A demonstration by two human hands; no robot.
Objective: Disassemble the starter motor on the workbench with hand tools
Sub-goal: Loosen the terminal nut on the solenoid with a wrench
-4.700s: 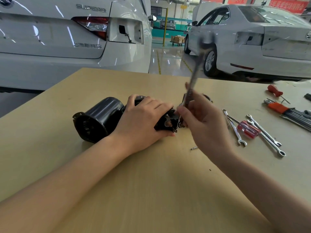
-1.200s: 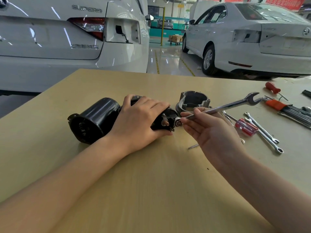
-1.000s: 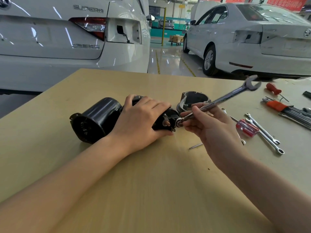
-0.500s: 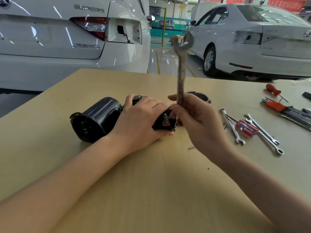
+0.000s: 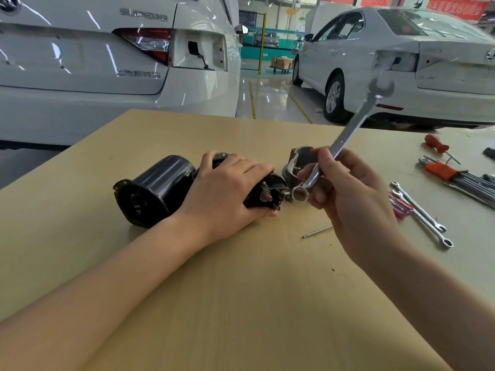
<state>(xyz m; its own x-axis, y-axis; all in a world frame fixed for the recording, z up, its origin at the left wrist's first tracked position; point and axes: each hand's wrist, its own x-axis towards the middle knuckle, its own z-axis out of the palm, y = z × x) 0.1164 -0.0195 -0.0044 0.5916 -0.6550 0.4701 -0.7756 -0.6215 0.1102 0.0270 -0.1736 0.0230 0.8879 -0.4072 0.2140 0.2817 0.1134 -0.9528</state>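
Note:
The black starter motor (image 5: 155,187) lies on its side on the wooden workbench (image 5: 241,290). My left hand (image 5: 227,188) grips its solenoid end, where the terminal studs (image 5: 273,195) stick out to the right. My right hand (image 5: 348,199) holds a silver combination wrench (image 5: 345,140). The wrench's ring end (image 5: 300,194) hangs just right of the studs, off them. Its open end points up and to the right, blurred. A grey metal housing (image 5: 298,162) stands behind the hands, partly hidden.
Spanners (image 5: 420,212), a red-handled screwdriver (image 5: 399,207), a hex key set with an orange holder (image 5: 460,178) and another red screwdriver (image 5: 436,147) lie at the right. A thin metal pin (image 5: 317,231) lies near my right wrist. Two white cars stand behind the bench.
The wrench has swung from upright to tilted right, and its ring end has come off the terminal stud. My left hand has kept its hold on the motor.

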